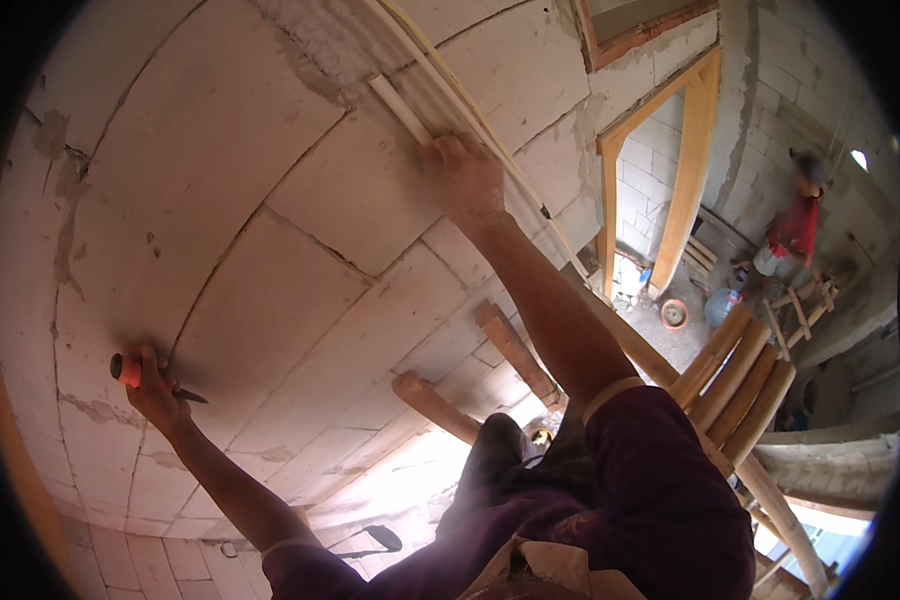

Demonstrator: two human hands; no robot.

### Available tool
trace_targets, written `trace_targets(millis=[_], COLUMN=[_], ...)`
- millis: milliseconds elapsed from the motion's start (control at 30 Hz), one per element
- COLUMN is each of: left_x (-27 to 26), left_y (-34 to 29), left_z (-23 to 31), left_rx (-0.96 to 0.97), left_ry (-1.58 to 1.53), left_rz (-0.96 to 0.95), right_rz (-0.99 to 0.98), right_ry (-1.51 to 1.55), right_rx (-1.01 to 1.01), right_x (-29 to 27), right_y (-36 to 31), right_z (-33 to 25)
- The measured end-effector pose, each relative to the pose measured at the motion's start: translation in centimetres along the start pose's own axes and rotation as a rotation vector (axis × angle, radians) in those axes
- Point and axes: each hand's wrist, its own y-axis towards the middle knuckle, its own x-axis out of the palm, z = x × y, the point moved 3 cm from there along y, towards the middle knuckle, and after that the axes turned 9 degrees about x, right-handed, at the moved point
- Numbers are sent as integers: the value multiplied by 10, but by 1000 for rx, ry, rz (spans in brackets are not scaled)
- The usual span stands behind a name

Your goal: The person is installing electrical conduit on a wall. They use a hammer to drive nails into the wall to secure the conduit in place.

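My left hand (157,392) is closed around a hand tool (128,370) with an orange-and-black handle. Its short, dark, pointed blade (190,396) sticks out past my fingers, close to the block wall. I cannot make out the exact kind of tool. Farther up, my right hand (462,182) is against the wall, fingers curled over the lower end of a short white strip (400,108). Right beside that hand, a longer white strip (440,70) runs along the wall with a thin yellow cable next to it.
Pale block wall (300,290) with dark joints fills the left. Wooden beams (435,405) stand out near my legs. Round timber poles (735,385) lie at the right. Beyond a wooden door frame (685,190), a person in red (795,225) stands near a bucket (674,314).
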Motion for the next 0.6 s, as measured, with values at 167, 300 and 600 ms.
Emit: trace_targets(millis=[167, 300, 600], left_x=[-1, -5, -6], left_y=[0, 3, 3], left_z=[0, -5, -10], left_rx=[21, -8, 27], left_ry=[12, -42, -30], left_rz=[-6, -19, -4], right_rz=[-20, 41, -90], right_ry=[85, 70, 58], right_rx=[67, 56, 170], right_x=[10, 4, -11], right_y=[-4, 0, 8], right_z=[5, -1, -13])
